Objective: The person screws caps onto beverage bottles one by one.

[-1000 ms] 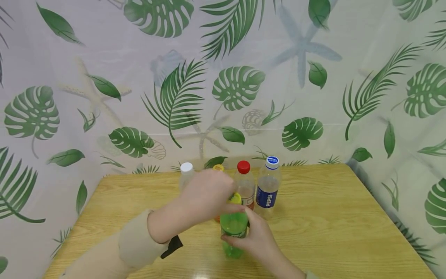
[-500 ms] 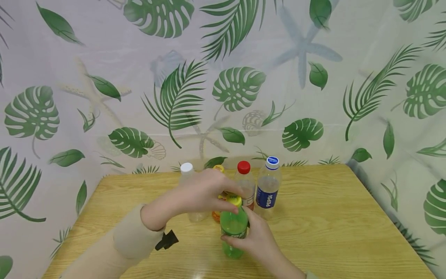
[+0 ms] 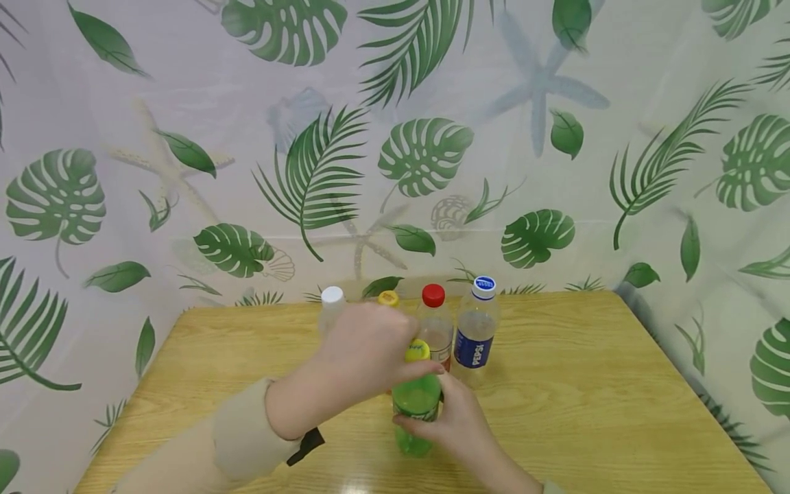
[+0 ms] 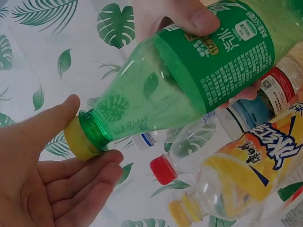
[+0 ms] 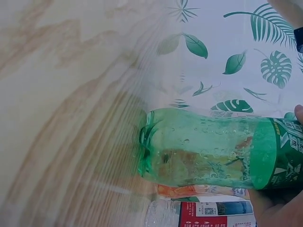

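Note:
A green plastic bottle (image 3: 416, 401) with a yellow cap (image 4: 83, 137) stands upright on the wooden table. My right hand (image 3: 457, 418) grips it around the green label, thumb on the near side. My left hand (image 3: 370, 350) is turned over the top of the bottle. In the left wrist view, the thumb and index finger of that hand pinch the cap from opposite sides, while the other fingers extend below. The right wrist view shows the bottle's base (image 5: 147, 146) at the tabletop and part of the right hand (image 5: 284, 208) along the label.
Close behind the green bottle stand several clear bottles: one white-capped (image 3: 332, 302), one yellow-capped (image 3: 388, 298), one red-capped (image 3: 433, 322) and a Pepsi bottle (image 3: 475, 336). My left forearm partly covers this row. A leaf-patterned sheet (image 3: 395, 171) hangs beyond the table (image 3: 586, 384).
My left hand opened and turned back half a second ago, and is now rolled forward over the cap again, with its thumb lower right. The right hand and the bottle have stayed in place.

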A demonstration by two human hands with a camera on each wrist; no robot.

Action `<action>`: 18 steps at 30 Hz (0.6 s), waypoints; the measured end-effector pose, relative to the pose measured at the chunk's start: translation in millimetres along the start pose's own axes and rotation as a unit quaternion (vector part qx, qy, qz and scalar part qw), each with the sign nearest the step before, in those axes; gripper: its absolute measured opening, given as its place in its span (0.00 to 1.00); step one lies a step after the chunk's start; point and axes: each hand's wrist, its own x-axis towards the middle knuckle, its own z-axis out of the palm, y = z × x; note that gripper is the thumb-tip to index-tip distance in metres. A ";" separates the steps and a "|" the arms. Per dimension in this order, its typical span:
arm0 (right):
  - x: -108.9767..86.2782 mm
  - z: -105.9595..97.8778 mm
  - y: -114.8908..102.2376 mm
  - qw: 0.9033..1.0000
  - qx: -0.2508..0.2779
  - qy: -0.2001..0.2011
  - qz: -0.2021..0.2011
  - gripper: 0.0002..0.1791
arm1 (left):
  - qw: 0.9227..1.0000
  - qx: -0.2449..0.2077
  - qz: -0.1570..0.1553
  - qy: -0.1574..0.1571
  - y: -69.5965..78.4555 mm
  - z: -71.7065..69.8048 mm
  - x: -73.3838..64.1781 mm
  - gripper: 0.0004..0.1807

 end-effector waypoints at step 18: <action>-0.5 2.9 2.9 1.000 0.014 -0.005 -0.006 0.39 | 0.974 -0.194 0.059 -0.102 -15.8 0.7 1.9 0.14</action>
